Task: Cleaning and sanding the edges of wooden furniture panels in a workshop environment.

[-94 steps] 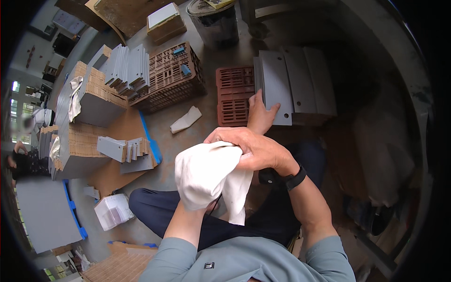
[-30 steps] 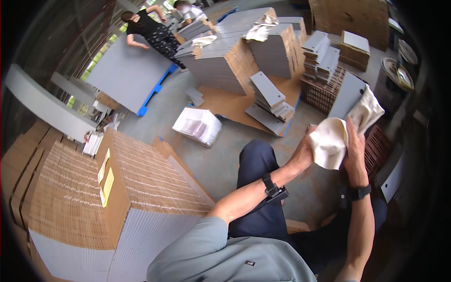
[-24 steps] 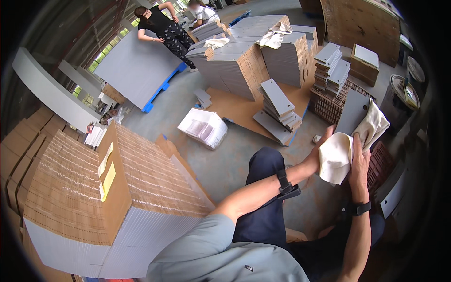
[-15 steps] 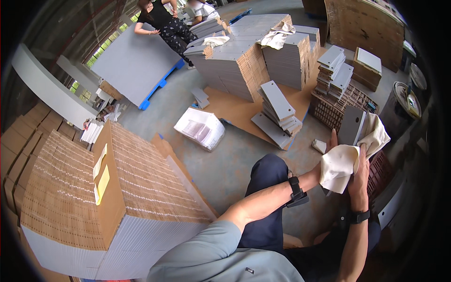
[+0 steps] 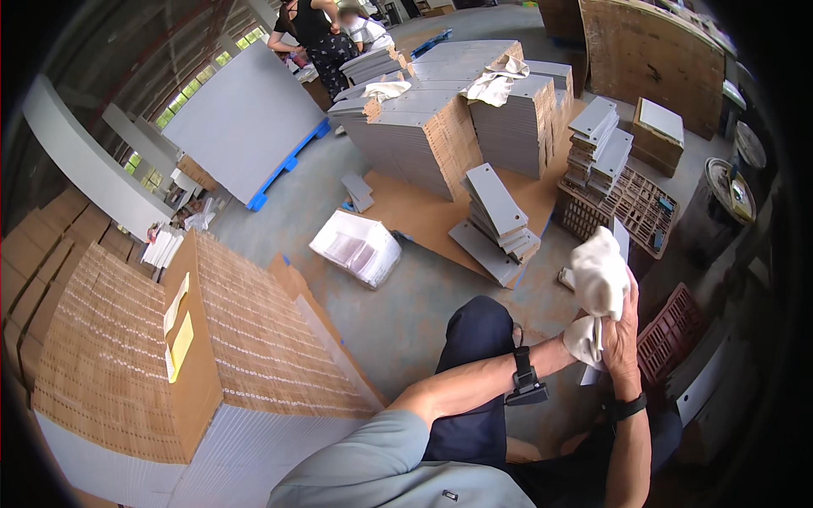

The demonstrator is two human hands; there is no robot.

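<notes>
Both hands meet beside the red plastic crate (image 5: 673,326) — right hand (image 5: 622,330) grasps a white cloth glove (image 5: 600,284); left hand (image 5: 583,340) seemingly inside it, fingers hidden.

The white cloth (image 5: 600,279) is covering most of the left hand (image 5: 583,341), so its grip is not showing. The right hand (image 5: 623,332) is hiding the cloth's lower part. The two people (image 5: 326,30) at the top are being cut off by the edge.

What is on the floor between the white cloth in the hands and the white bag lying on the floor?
In the head view, a leaning stack of grey boards stands between the white cloth and the white bag.
</notes>
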